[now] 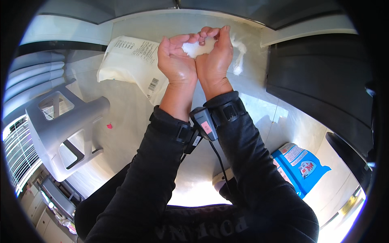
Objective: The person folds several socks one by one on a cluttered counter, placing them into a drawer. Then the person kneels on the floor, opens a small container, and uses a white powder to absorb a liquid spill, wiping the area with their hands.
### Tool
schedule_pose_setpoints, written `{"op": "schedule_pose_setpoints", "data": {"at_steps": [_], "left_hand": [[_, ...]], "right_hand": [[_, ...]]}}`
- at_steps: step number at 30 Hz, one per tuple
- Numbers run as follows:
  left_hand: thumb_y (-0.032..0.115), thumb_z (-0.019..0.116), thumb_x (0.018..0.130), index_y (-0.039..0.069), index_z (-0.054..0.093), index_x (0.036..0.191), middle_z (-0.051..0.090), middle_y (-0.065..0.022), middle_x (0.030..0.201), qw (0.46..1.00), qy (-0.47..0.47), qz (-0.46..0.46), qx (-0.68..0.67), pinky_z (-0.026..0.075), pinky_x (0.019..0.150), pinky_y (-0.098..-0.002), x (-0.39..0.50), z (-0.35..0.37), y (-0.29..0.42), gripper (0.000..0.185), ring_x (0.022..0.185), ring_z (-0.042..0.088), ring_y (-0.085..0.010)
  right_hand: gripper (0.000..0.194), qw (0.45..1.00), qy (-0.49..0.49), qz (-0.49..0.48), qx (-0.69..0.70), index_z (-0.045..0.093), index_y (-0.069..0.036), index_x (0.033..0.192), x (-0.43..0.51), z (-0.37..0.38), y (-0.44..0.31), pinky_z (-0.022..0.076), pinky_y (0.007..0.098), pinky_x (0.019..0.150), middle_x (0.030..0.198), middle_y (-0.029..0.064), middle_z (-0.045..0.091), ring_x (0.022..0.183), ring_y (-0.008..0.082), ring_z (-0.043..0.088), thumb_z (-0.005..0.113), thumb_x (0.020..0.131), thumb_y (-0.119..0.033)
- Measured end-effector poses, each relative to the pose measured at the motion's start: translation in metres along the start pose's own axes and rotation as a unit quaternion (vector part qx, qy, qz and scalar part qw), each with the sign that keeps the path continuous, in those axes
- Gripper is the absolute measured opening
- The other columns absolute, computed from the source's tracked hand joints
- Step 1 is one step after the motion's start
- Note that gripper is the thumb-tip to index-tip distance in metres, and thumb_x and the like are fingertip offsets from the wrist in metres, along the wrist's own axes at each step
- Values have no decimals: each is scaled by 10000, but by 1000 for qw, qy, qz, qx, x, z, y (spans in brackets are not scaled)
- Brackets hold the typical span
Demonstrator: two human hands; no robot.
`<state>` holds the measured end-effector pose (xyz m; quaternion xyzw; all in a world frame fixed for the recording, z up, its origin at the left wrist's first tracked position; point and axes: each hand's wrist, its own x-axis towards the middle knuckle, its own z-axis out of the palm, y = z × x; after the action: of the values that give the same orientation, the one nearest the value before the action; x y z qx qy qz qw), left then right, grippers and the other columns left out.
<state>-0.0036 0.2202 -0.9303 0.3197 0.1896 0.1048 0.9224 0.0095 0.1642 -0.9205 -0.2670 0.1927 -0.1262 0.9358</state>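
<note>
My left hand [177,59] and my right hand [216,57] are pressed side by side, palms up, forming a cup. A heap of fine white powder [197,50] lies in the cupped palms, with the fingers curled at its far side. Beyond my right hand, a streak of spilled white powder [239,57] marks the grey tiled floor [133,106]. A white printed bag [130,60] lies on the floor to the left, partly hidden behind my left hand and wrist. Whether anything is inside it, I cannot tell.
A grey plastic stool [65,121] is tipped over at left, beside stacked pale-blue rolls or cushions [36,76]. A small red scrap [109,125] lies near it. Dark cabinet fronts [319,76] border the right side. A blue printed packet [301,170] rests at lower right.
</note>
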Motion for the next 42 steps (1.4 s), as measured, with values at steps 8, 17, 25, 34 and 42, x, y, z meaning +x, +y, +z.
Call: {"op": "schedule_pose_setpoints", "data": {"at_steps": [8,17,25,34,42], "left_hand": [[355,362,951,-48,619,788,663,-217,810,999,5,31,20,438,888,-402,2,-3,-3,505,849,619,-306],[338,308,976,-61,634,841,679,-235,886,998,-41,40,-6,433,933,-434,-3,-5,-2,533,937,629,-335],[351,295,981,-86,634,999,655,-240,1062,997,-73,32,14,369,1039,-445,-7,-9,0,554,1106,569,-331],[359,287,1002,-85,523,1258,565,-223,1264,987,-121,52,90,328,1086,-399,-10,-8,-1,564,1193,519,-294],[389,351,1000,-40,373,1405,425,-197,1422,970,-187,79,137,274,1110,-380,-11,-8,-3,591,1333,388,-280]], "right_hand": [[410,998,-1,-44,-51,517,-10,710,-2,-2,3,415,307,664,735,115,587,673,182,499,432,997,-290],[410,997,-24,-58,-50,552,16,785,-8,-6,3,441,322,742,867,154,634,774,201,548,366,1011,-271],[418,985,-71,-86,-133,619,55,965,-17,-12,5,435,327,912,1081,159,633,977,220,577,369,1016,-276],[473,932,-171,-167,-272,559,69,1235,-17,-22,10,357,343,1046,1313,184,542,1215,265,499,359,1013,-297],[547,885,-242,-155,-366,413,47,1368,-18,-14,-3,342,341,1056,1420,217,430,1296,302,448,385,995,-352]]}}
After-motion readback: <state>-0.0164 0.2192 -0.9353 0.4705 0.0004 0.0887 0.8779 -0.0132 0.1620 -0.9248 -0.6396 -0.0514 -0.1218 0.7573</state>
